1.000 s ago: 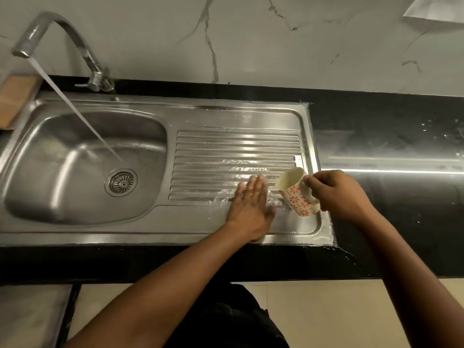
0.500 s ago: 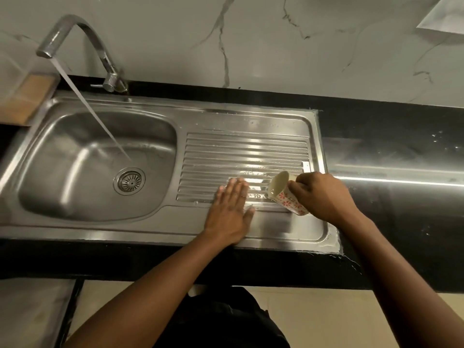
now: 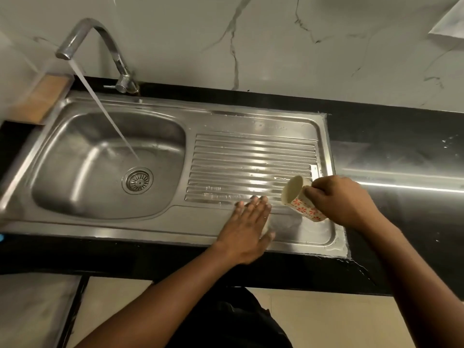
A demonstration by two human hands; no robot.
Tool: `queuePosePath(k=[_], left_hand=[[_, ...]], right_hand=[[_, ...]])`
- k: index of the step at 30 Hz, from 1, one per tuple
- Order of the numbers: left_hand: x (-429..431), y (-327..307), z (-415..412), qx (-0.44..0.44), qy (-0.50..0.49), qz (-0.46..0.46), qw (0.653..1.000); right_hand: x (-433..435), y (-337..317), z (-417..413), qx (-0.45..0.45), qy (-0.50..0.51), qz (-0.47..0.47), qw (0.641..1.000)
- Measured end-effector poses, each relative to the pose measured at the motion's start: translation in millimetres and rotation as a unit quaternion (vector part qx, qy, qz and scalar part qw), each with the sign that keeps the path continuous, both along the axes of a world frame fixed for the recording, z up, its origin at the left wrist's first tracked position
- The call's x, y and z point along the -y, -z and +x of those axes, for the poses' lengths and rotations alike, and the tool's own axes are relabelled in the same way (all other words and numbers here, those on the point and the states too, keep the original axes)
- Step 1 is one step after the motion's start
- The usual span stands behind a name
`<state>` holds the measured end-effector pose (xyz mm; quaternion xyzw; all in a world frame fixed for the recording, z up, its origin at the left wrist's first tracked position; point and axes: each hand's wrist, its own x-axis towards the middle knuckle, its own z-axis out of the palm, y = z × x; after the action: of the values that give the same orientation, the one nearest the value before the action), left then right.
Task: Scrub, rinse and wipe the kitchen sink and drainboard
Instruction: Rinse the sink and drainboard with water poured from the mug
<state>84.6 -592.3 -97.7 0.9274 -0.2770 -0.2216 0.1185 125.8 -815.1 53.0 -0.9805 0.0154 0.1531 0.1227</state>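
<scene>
Looks down on a stainless-steel sink (image 3: pixel 75 172) and its ribbed drainboard (image 3: pixel 251 151), with both hands at the drainboard's near right corner.

Lays the left hand (image 3: pixel 247 229) flat and palm down, fingers straight and gripping nothing, on the smooth wet steel border in front of the ribs, fingertips reaching the nearest ridge. Wraps the right hand (image 3: pixel 344 199), fingers curled tight, round a small cup (image 3: pixel 298 199), cream inside and white with red-orange flowers outside, tipped sideways with its round mouth facing left over the ridges. Shows a curved chrome tap (image 3: pixel 100 38) at the back left sending a thin slanted stream of water (image 3: pixel 100 104) into the sink's rounded brushed-metal bowl, just behind the round slotted strainer (image 3: pixel 137 180). Sets everything in a glossy black counter (image 3: pixel 401 151) below a pale, grey-veined marble wall (image 3: pixel 276 46).
</scene>
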Motion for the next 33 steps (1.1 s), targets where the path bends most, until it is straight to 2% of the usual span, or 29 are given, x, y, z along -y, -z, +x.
queuePosePath(k=[5,9,11,13,16,19,25,28,33], left_hand=[[-7.0,7.9,-2.4,0.022,-0.006,0.024,0.999],[-50.0,14.6,4.1,0.027,-0.123,0.04,0.991],[-74.9,15.9,7.8,0.028,-0.186,0.049,0.981],[-92.1,15.6,10.6,0.029,-0.228,0.062,0.971],[-91.6,14.4,11.7,0.032,-0.252,0.071,0.964],[-61.3,13.4,13.1,0.03,-0.209,0.045,0.976],[34.1,18.1,37.4,0.037,-0.036,0.004,0.999],[74.7,16.8,52.8,0.045,0.024,0.0,0.999],[122.2,13.9,75.6,0.055,0.061,0.004,0.997]], right_hand=[[-39.2,10.1,0.8,0.027,-0.086,-0.038,0.995],[-63.4,13.0,5.0,0.023,-0.103,0.004,0.994],[-65.0,10.4,7.2,0.005,-0.087,0.051,0.995],[-58.6,7.7,7.0,-0.021,-0.04,0.137,0.99],[-39.4,5.5,1.1,-0.048,0.062,0.263,0.961],[-15.6,3.7,-7.2,-0.048,0.138,0.312,0.939],[26.8,5.5,-19.1,-0.038,0.221,0.271,0.936],[36.5,6.6,-11.5,-0.017,0.228,0.21,0.951],[33.1,7.4,25.7,0.001,0.206,0.097,0.974]])
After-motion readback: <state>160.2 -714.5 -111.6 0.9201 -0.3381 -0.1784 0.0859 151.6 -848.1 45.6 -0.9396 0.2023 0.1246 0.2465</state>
